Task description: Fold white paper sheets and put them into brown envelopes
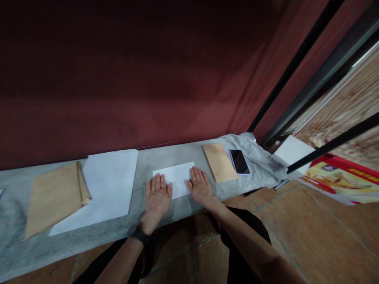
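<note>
Our left hand (156,197) and right hand (200,187) lie flat at lower middle of the frame, fingers straight and nearly together, pinching nothing, pressing down either end of the folded white paper (177,174) on the grey surface (148,159). We'd guess it's light, thin, floppy and easily creased, so pinch a free far corner. A tan envelope (219,161) and a phone (239,161) sit to its right

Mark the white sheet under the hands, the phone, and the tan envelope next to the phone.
white sheet (177,175): head view, on the bare middle of its upper half.
phone (239,161): head view, on the centre of the dark screen.
tan envelope (219,162): head view, on the middle of its top face.
</note>
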The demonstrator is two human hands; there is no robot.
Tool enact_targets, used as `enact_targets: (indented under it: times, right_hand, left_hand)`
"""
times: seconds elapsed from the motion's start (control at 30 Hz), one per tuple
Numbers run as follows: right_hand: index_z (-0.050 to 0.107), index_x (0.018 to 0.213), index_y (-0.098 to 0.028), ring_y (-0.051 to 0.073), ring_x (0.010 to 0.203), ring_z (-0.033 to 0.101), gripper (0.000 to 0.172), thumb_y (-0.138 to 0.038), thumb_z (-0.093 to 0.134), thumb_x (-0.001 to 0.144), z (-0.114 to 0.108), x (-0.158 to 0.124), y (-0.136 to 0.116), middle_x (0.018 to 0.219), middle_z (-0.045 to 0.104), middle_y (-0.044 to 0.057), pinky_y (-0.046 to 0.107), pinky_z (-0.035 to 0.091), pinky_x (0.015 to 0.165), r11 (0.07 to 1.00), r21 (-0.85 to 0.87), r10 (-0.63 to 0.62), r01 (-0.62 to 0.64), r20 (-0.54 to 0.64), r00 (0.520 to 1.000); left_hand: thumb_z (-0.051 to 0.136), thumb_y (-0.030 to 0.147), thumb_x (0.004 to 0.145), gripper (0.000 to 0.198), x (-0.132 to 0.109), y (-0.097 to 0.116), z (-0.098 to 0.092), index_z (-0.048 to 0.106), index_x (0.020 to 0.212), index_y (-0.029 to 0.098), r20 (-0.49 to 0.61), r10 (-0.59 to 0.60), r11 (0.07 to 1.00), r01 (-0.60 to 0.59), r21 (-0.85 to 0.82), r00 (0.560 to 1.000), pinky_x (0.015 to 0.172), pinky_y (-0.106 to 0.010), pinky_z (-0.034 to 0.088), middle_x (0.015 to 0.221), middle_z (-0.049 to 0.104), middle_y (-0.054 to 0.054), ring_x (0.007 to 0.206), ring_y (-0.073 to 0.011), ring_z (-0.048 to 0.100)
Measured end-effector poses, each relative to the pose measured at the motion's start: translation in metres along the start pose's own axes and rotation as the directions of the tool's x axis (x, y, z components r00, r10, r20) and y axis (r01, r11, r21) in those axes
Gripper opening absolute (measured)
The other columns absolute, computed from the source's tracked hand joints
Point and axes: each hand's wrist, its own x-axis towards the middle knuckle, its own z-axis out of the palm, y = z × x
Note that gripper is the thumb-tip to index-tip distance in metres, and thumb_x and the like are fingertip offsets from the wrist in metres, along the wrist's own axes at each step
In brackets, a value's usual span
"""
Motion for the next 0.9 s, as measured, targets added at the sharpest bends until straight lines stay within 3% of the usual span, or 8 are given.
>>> enact_targets:
  times: [0.17, 0.33, 0.6, 0.73, 0.9]
  right_hand:
    - [0.039, 0.155, -0.005, 0.031, 0.15, 0.036, 0.056, -0.035, 0.035, 0.108, -0.009, 0.002, -0.003, 0.162, 0.035, 0.017, 0.05, 0.025, 0.124, 0.998, -0.068, 0.005, -0.003, 0.032, 0.999]
    - [0.047, 0.151, -0.005, 0.031, 0.148, 0.039, 0.053, -0.033, 0.033, 0.108, -0.016, 0.013, -0.007, 0.155, 0.046, 0.018, 0.052, 0.025, 0.124, 0.998, -0.051, -0.027, 0.027, 0.005, 1.0]
    - [0.043, 0.154, -0.014, 0.02, 0.149, 0.039, 0.05, -0.034, 0.031, 0.11, 0.007, 0.043, -0.04, 0.157, 0.047, 0.01, 0.045, 0.031, 0.123, 0.953, 0.072, -0.296, 0.293, 0.043, 0.954]
    - [0.044, 0.154, -0.015, 0.02, 0.149, 0.039, 0.049, -0.035, 0.03, 0.11, 0.012, 0.046, -0.033, 0.158, 0.045, 0.01, 0.043, 0.031, 0.123, 0.957, 0.049, -0.286, 0.285, 0.012, 0.958]
    - [0.046, 0.152, -0.015, 0.025, 0.148, 0.04, 0.052, -0.042, 0.035, 0.109, 0.014, 0.042, -0.015, 0.16, 0.042, 0.011, 0.047, 0.029, 0.124, 0.972, 0.005, -0.233, 0.234, -0.029, 0.972]
  left_hand:
    - [0.029, 0.031, 0.103, 0.058, 0.015, 0.016, 0.004, 0.042, 0.154, 0.007, -0.054, 0.17, 0.984, -0.172, -0.039, 0.984, 0.126, -0.046, 0.024, 0.163, 0.037, -0.014, 0.153, -0.0271, 0.031]
    - [0.03, 0.03, 0.102, 0.057, 0.018, 0.021, 0.012, 0.041, 0.155, 0.01, -0.021, 0.202, 0.979, -0.203, -0.035, 0.979, 0.126, -0.05, 0.025, 0.162, 0.04, -0.013, 0.154, -0.0281, 0.03]
    - [0.04, 0.017, 0.093, 0.061, 0.018, 0.014, 0.019, 0.043, 0.154, 0.01, 0.032, 0.282, 0.959, -0.283, 0.017, 0.959, 0.127, -0.049, 0.022, 0.159, 0.045, -0.015, 0.154, -0.0282, 0.03]
    - [0.034, 0.014, 0.095, 0.058, 0.019, 0.013, 0.023, 0.045, 0.151, 0.005, 0.003, 0.26, 0.966, -0.26, 0.001, 0.966, 0.126, -0.047, 0.025, 0.159, 0.044, -0.018, 0.152, -0.0271, 0.033]
    - [0.028, 0.023, 0.1, 0.058, 0.022, 0.01, 0.023, 0.043, 0.152, 0.002, -0.007, 0.175, 0.984, -0.176, -0.028, 0.984, 0.126, -0.047, 0.026, 0.161, 0.04, -0.018, 0.153, -0.0276, 0.032]
